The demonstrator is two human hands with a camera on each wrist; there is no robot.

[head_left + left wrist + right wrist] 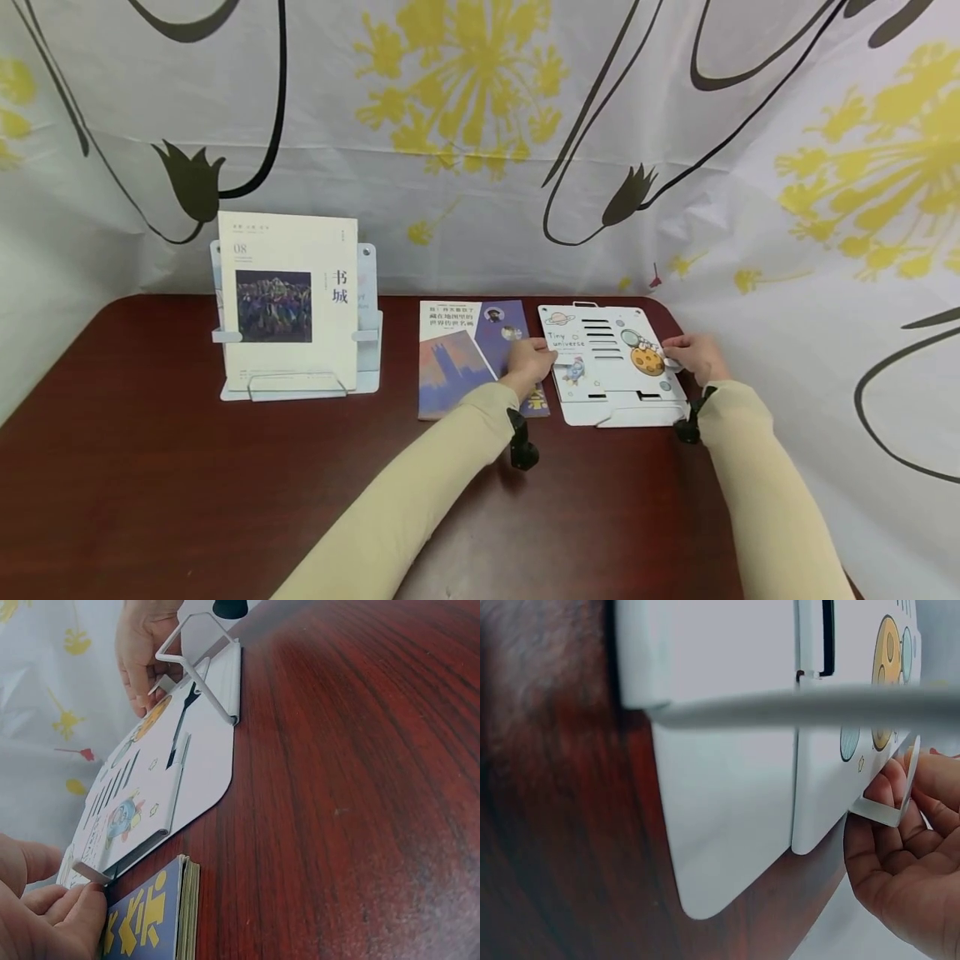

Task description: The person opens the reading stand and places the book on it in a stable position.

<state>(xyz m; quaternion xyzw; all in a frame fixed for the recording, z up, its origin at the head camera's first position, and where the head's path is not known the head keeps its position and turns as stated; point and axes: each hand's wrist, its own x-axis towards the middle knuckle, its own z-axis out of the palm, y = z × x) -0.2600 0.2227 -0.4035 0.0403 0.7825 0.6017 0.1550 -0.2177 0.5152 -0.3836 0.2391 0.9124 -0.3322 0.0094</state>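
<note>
A white book stand [617,367] printed "Tiny universe", with a planet and a rocket, lies folded low on the table at the right. My left hand [529,363] grips its left edge beside the small side clip [91,871]. At the opposite edge, my right hand [697,357] pinches the right-hand clip [885,806], thumb and fingers around the white bent tab. A wire page holder [196,675] sticks up from the stand's front in the left wrist view. Directly under my left wrist is a purple book [498,312] with a picture cover.
Another stand [369,367], pale blue, stands upright at the left, holding a cream book [330,250] behind its clips and wire. The reddish-brown table [187,475] reaches back to a flower-patterned curtain [465,225], which also runs close along the right side.
</note>
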